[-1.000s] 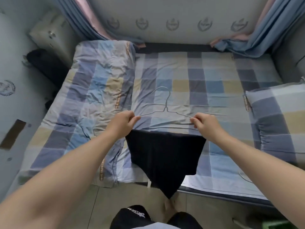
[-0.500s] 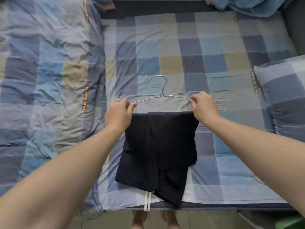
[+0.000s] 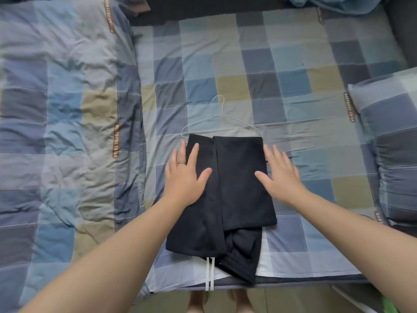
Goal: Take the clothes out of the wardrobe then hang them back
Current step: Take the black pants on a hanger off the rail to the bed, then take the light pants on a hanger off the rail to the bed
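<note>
Black garment (image 3: 239,190) lies under left hand (image 3: 184,179) and right hand (image 3: 283,177), fingers straight and spread.

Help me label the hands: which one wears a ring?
The left hand, spread over the dark garment's left edge, has a ring on one finger; the right hand has none.

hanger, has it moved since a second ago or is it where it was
Yes. The hanger has come down out of the air onto the checked sheet and lies flat there, with the dark trousers spread below it.
</note>
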`<state>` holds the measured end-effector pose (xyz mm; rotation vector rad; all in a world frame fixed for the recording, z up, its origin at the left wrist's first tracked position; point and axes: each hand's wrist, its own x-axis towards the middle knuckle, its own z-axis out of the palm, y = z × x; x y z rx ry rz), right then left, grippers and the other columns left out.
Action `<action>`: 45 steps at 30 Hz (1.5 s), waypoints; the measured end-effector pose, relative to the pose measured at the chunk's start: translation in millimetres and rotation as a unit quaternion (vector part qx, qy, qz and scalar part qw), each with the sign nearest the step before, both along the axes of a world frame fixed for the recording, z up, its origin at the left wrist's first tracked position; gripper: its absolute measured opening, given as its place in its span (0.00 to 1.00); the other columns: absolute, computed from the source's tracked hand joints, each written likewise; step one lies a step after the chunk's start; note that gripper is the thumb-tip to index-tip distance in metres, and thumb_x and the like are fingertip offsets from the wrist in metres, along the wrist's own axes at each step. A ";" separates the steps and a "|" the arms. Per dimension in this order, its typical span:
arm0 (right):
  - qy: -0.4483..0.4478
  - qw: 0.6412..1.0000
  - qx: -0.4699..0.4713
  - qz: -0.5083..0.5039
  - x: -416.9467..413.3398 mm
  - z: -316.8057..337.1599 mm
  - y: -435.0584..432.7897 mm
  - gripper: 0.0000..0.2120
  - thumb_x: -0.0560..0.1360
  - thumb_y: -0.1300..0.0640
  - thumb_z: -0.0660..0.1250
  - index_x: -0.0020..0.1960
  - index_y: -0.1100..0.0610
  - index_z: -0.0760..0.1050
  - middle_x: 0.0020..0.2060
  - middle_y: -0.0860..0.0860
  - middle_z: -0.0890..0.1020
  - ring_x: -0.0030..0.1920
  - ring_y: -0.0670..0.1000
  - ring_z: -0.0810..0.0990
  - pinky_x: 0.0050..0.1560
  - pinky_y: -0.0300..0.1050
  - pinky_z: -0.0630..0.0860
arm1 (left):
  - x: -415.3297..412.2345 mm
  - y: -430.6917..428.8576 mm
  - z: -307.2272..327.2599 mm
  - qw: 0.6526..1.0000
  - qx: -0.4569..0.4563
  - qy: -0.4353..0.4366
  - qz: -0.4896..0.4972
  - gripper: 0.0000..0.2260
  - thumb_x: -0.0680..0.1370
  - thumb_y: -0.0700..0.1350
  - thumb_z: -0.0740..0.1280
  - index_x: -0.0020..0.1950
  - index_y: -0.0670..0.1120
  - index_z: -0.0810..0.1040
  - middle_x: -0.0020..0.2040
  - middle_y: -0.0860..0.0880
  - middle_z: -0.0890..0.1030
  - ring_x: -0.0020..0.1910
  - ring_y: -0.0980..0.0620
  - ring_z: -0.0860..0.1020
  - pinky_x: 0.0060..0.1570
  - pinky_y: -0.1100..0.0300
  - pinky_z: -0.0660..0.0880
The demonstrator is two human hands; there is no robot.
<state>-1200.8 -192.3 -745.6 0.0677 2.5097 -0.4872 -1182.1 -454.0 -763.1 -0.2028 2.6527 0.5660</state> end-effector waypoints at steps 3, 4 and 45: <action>0.012 1.000 -0.005 -0.006 25.0 52.5 3.8 0.35 0.81 0.42 0.55 0.79 0.41 0.37 0.80 0.45 0.41 0.79 0.52 0.39 0.76 0.60 0.44 | 21.1 6.6 49.5 1.000 -0.005 0.008 -0.006 0.32 0.82 0.63 0.54 0.82 0.58 0.44 0.82 0.51 0.37 0.81 0.45 0.40 0.77 0.43 0.46; 0.020 1.000 -0.008 -0.008 33.7 70.2 3.9 0.35 0.81 0.42 0.55 0.79 0.41 0.37 0.80 0.45 0.41 0.79 0.52 0.39 0.76 0.60 0.43 | 29.0 8.6 66.6 1.000 -0.008 0.016 -0.011 0.32 0.82 0.63 0.54 0.82 0.58 0.44 0.82 0.51 0.38 0.81 0.45 0.40 0.77 0.43 0.46; 0.130 0.664 0.248 -0.693 679.4 278.2 -26.6 0.34 0.80 0.36 0.48 0.79 0.42 0.35 0.79 0.46 0.39 0.79 0.53 0.36 0.74 0.65 0.36 | 430.4 281.6 283.6 0.567 0.158 0.165 -0.792 0.32 0.79 0.70 0.46 0.80 0.63 0.41 0.82 0.55 0.40 0.80 0.49 0.35 0.77 0.43 0.38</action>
